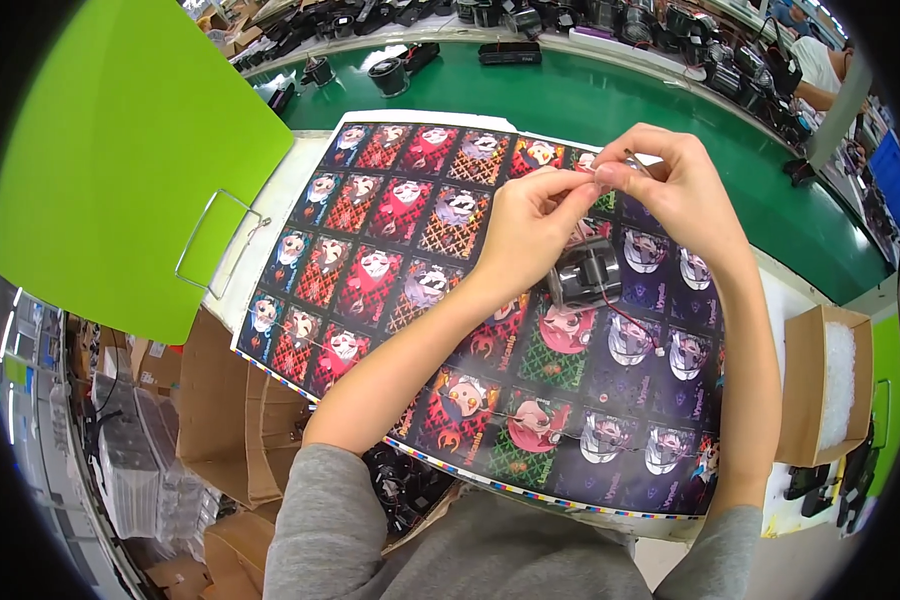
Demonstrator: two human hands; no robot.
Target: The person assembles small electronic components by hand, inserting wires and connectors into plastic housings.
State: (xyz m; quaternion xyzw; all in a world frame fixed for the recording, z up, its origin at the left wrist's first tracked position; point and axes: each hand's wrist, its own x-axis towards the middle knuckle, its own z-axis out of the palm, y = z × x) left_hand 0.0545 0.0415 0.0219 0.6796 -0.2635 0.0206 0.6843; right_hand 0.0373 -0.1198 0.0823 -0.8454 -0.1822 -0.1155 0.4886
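Small black cylindrical motor [584, 272] hangs above the printed card sheet [390, 250]; left hand [530, 225] and right hand [670, 185] pinch shut on its thin red wires [630, 325], which could snap or slip.

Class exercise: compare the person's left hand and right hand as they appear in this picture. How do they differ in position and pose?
The left hand sits lower and nearer the person, its back to the camera; the right hand is higher and farther out. The left hand pinches with thumb and forefinger pointing right; the right hand's fingers curl leftward to meet it. Both work together on something small above the grey motor, over the printed sheet.
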